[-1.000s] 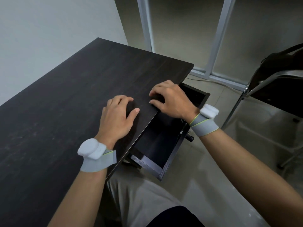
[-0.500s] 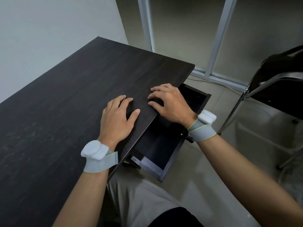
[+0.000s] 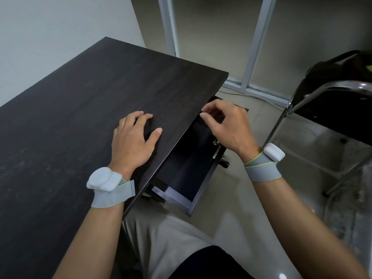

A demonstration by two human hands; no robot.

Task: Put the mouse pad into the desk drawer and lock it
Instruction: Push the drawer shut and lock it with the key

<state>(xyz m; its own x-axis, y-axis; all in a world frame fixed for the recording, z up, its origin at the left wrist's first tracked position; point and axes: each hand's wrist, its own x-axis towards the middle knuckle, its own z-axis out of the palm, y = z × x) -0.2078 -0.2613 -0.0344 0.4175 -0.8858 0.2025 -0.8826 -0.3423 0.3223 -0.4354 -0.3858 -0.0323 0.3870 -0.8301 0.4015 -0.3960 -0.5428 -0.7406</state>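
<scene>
On the dark desk [image 3: 84, 109], seen from the head camera, the left hand [image 3: 130, 143] lies flat, fingers spread, holding nothing. Beside the desk edge, the drawer [image 3: 181, 200] stands pulled out. Over it the right hand [image 3: 229, 127] pinches the black mouse pad [image 3: 201, 141], which lies inside the drawer. 1 key [image 3: 224, 164] sticks from the drawer front.

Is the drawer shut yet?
No, the drawer is pulled out from under the desk, with the right hand over it.
</scene>
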